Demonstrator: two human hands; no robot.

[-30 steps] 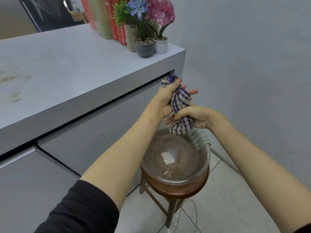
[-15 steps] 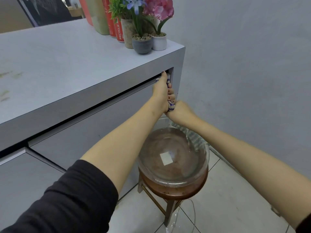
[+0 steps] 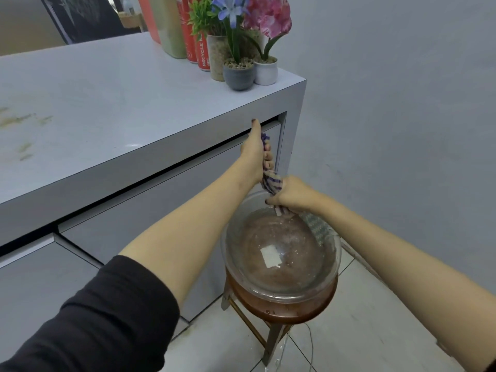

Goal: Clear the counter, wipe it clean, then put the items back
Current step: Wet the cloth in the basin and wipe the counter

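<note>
Checked cloth (image 3: 272,183) twisted into a tight rope. Upper end clenched in left hand (image 3: 253,157), thumb pointing up; lower end clenched in right hand (image 3: 293,194), fingers curled round it. Held just above far rim of glass bowl (image 3: 295,294), loose tail draped inside against bowl wall. Bowl seated on round wooden stool (image 3: 271,315), on tiled floor (image 3: 375,318), just beside grey counter (image 3: 120,98). At far corner of counter top: grey pot (image 3: 239,76) and white pot (image 3: 265,72), both with flowers; red cans (image 3: 202,49) behind. Yellowish smudges (image 3: 18,120) on left part of top.
</note>
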